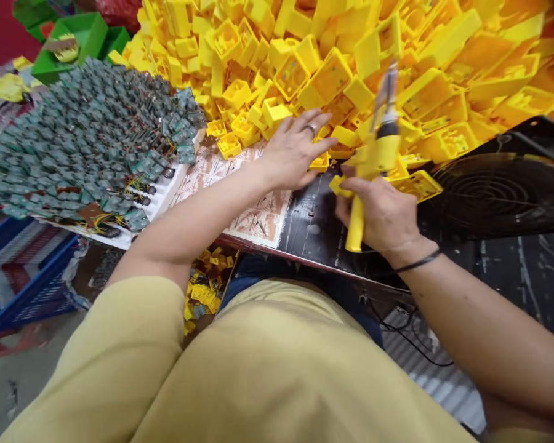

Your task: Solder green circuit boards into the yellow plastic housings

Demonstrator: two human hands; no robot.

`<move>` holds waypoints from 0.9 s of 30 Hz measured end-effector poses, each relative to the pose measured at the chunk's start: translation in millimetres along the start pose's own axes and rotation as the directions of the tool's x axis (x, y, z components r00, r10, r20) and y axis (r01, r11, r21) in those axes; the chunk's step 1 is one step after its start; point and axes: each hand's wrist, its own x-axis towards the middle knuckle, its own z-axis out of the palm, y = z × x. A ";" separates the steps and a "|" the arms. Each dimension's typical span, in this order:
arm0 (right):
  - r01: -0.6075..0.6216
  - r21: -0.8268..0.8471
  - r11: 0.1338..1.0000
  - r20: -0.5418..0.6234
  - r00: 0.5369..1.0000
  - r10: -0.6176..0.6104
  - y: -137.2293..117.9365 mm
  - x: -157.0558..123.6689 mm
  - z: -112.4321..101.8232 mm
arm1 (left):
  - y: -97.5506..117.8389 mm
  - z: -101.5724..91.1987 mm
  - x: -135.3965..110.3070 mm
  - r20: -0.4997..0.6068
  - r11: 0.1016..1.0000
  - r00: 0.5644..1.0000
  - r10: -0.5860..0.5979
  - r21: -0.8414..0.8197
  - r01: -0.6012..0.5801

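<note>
My left hand (295,147), with a ring on one finger, lies palm down at the near edge of a heap of yellow plastic casings (323,80). Its fingers are spread and touch or hover just over the small casings there; the palm side is hidden. A small yellow casing (321,162) shows beside its thumb. My right hand (383,212) is wrapped round a yellow pistol-shaped soldering gun (388,151), its slim metal tip pointing up and away over the heap. The handle sticks out below the fist. Another yellow casing (420,186) lies just beyond the right knuckles.
A dense pile of small grey-green circuit boards (92,135) with wires fills the left side. A black round-grilled fan (503,184) stands at right. Green trays (74,46) are at back left, a blue crate (32,277) below. A patterned sheet (253,212) covers part of the black bench.
</note>
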 end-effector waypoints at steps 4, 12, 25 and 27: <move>0.044 -0.049 0.998 -0.123 0.991 -0.050 -5.9 -22.1 -39.3 | 6.1 -2.9 10.3 0.169 0.996 0.986 0.000 0.092 -0.016; 0.107 -0.008 0.994 -0.035 0.994 -0.107 -16.9 -43.4 -37.3 | 21.8 -16.6 -74.6 0.101 0.967 0.964 0.244 0.042 -0.250; 0.112 0.016 0.994 0.092 0.989 -0.113 -21.5 -58.2 -42.3 | 30.7 -5.9 -85.3 0.119 0.994 0.988 -0.102 0.053 0.097; 0.088 0.041 0.995 0.101 0.991 -0.092 -20.0 -61.6 -42.1 | 37.6 -5.9 -76.6 0.180 0.991 0.976 -0.124 0.068 0.113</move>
